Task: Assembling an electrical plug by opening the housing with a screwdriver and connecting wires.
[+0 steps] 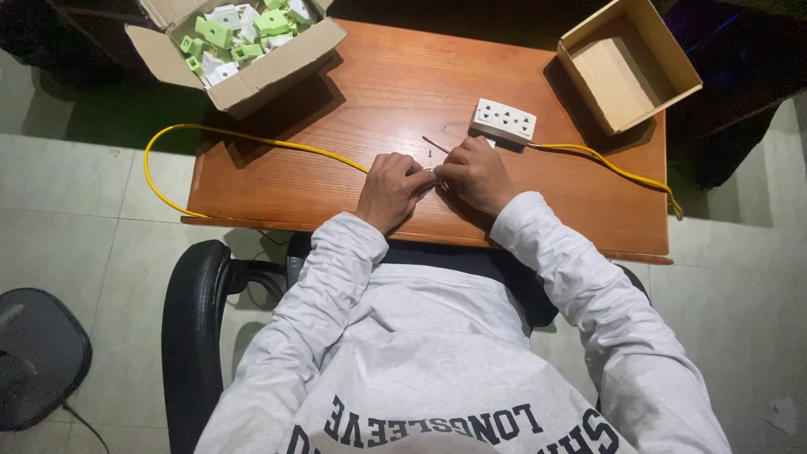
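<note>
Head view, looking down at a person seated at a small wooden table (353, 181). Both hands meet at the table's near middle. The left hand (389, 189) is curled, fingers closed around the end of a yellow cable (252, 139) that enters from its outer side and loops off the table's far-left edge. The right hand (477, 175) is also curled, fingertips pressed against the left fingertips; something small and pale sits pinched between them, too hidden to identify. Just beyond the fingertips lies a thin dark screwdriver (435, 145). Just past the right knuckles rests a white socket strip (503, 121), with a second yellow cable (614, 168) trailing away to the right.

Far beyond the left hand stands an open box (244, 84) of green and white parts; far beyond the right hand, an empty box (664, 55).

Risks, as a judgement: the small pinched piece could slip and roll off the near edge, since the grip is fingertip-only. The slack cable loop hanging off the table could tug the end free.
</note>
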